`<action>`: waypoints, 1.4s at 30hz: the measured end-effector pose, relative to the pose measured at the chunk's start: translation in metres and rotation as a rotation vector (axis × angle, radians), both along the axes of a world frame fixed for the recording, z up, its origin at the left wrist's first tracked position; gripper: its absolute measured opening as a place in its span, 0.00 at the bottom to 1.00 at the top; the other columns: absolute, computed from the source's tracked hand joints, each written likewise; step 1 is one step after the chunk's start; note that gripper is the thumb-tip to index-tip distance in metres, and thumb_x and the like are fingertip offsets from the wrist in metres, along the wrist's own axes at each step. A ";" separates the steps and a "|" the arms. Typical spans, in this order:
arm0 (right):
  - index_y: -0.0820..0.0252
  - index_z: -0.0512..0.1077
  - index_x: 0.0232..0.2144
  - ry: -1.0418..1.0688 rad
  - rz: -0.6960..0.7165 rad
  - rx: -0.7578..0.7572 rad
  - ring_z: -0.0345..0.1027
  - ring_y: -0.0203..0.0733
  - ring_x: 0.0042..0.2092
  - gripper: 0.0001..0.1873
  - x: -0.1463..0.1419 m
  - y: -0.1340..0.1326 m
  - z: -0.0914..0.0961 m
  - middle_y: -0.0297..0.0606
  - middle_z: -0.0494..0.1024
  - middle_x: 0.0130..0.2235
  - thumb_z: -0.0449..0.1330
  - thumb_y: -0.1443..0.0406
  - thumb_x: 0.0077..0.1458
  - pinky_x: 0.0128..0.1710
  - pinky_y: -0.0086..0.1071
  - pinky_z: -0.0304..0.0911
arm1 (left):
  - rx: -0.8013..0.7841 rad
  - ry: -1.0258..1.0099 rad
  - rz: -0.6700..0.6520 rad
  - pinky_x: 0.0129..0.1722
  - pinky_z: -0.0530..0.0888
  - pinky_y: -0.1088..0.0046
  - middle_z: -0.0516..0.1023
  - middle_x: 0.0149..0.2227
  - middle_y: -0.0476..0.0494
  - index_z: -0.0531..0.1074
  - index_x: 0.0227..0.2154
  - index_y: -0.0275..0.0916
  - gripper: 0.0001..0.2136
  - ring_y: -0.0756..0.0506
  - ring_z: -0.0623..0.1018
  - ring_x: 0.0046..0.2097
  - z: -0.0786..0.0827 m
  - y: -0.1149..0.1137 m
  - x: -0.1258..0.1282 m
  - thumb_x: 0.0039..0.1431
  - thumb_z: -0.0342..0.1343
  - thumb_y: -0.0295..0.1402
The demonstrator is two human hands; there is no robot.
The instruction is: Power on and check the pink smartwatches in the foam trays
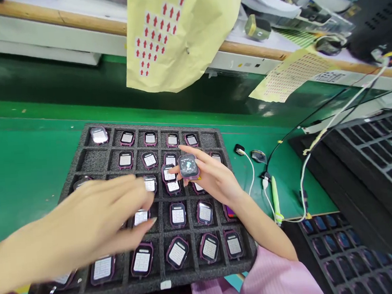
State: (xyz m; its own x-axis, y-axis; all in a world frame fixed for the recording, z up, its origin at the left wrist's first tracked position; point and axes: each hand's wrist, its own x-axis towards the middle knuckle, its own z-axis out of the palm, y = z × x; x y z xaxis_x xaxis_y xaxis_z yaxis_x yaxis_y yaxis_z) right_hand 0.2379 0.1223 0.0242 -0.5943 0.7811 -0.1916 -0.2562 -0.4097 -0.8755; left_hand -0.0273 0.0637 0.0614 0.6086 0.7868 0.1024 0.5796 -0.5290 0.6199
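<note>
Pinched face-up in the fingertips of the right hand [214,178]: a watch [188,166], above the middle of the tray [94,161]. Nearer and to its left, left hand [97,221], blurred, loosely spread, apparently holding nothing.

A yellow sheet [181,36] of red arrow stickers hangs at the far centre, a paler sheet [291,75] to its right. On the green table [26,168], right side, lie a white cable [304,166], a green pen [275,202] and stacked black trays [374,161].
</note>
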 end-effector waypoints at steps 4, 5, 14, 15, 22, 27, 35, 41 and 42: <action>0.60 0.55 0.60 0.007 0.033 0.000 0.70 0.43 0.41 0.26 0.001 -0.002 0.001 0.46 0.77 0.44 0.53 0.61 0.62 0.38 0.34 0.64 | 0.129 0.257 -0.005 0.36 0.72 0.66 0.70 0.43 0.41 0.61 0.47 0.37 0.23 0.40 0.72 0.44 -0.023 0.040 0.032 0.53 0.62 0.41; 0.60 0.54 0.61 0.012 0.052 0.010 0.70 0.42 0.42 0.28 0.002 -0.003 0.001 0.46 0.77 0.45 0.55 0.62 0.60 0.38 0.34 0.64 | 0.153 0.293 0.014 0.38 0.72 0.65 0.69 0.44 0.39 0.59 0.49 0.35 0.26 0.38 0.71 0.46 -0.030 0.045 0.039 0.52 0.62 0.41; 0.58 0.57 0.54 -0.142 0.102 0.311 0.71 0.42 0.46 0.30 0.002 -0.006 -0.003 0.41 0.76 0.44 0.63 0.74 0.53 0.49 0.39 0.64 | 0.151 0.451 0.030 0.40 0.72 0.61 0.68 0.40 0.36 0.66 0.40 0.30 0.13 0.37 0.69 0.43 -0.058 0.057 0.069 0.59 0.55 0.35; 0.57 0.58 0.53 -0.171 0.088 0.355 0.70 0.43 0.48 0.28 0.002 -0.006 -0.003 0.41 0.76 0.44 0.63 0.74 0.52 0.51 0.40 0.63 | 0.142 0.437 0.032 0.39 0.72 0.61 0.68 0.40 0.36 0.67 0.40 0.30 0.12 0.37 0.69 0.43 -0.058 0.058 0.069 0.59 0.56 0.34; 0.56 0.65 0.49 -0.489 -0.062 0.662 0.69 0.48 0.48 0.24 0.004 -0.005 0.003 0.43 0.71 0.51 0.65 0.71 0.50 0.49 0.44 0.65 | -0.025 -0.027 0.088 0.42 0.70 0.58 0.70 0.42 0.37 0.68 0.37 0.36 0.11 0.36 0.71 0.44 -0.059 0.066 0.053 0.53 0.61 0.35; 0.56 0.68 0.49 -0.590 -0.144 0.634 0.72 0.43 0.33 0.25 0.001 -0.002 0.010 0.37 0.76 0.36 0.67 0.67 0.48 0.32 0.37 0.71 | -0.589 -0.552 0.271 0.38 0.73 0.65 0.77 0.34 0.44 0.66 0.41 0.39 0.20 0.42 0.77 0.35 -0.047 0.063 0.032 0.47 0.66 0.35; 0.55 0.59 0.53 -0.175 -0.040 0.186 0.77 0.47 0.36 0.32 -0.011 0.011 0.014 0.43 0.75 0.44 0.66 0.71 0.47 0.20 0.25 0.70 | -1.031 -0.961 0.319 0.39 0.67 0.72 0.79 0.41 0.44 0.64 0.42 0.41 0.22 0.49 0.75 0.38 -0.034 0.045 0.028 0.45 0.62 0.20; 0.57 0.62 0.53 -0.059 -0.045 0.156 0.75 0.44 0.36 0.27 -0.016 0.011 0.004 0.47 0.74 0.48 0.61 0.71 0.50 0.27 0.32 0.73 | -1.039 -0.996 0.343 0.34 0.65 0.75 0.78 0.39 0.44 0.65 0.42 0.40 0.24 0.50 0.72 0.36 -0.044 0.045 0.025 0.41 0.60 0.16; 0.58 0.63 0.52 -0.079 -0.074 0.187 0.75 0.43 0.34 0.24 -0.017 0.010 0.002 0.46 0.75 0.46 0.60 0.70 0.52 0.25 0.31 0.72 | -1.039 -0.989 0.353 0.35 0.66 0.75 0.78 0.39 0.44 0.66 0.43 0.40 0.25 0.49 0.73 0.37 -0.045 0.046 0.025 0.41 0.60 0.16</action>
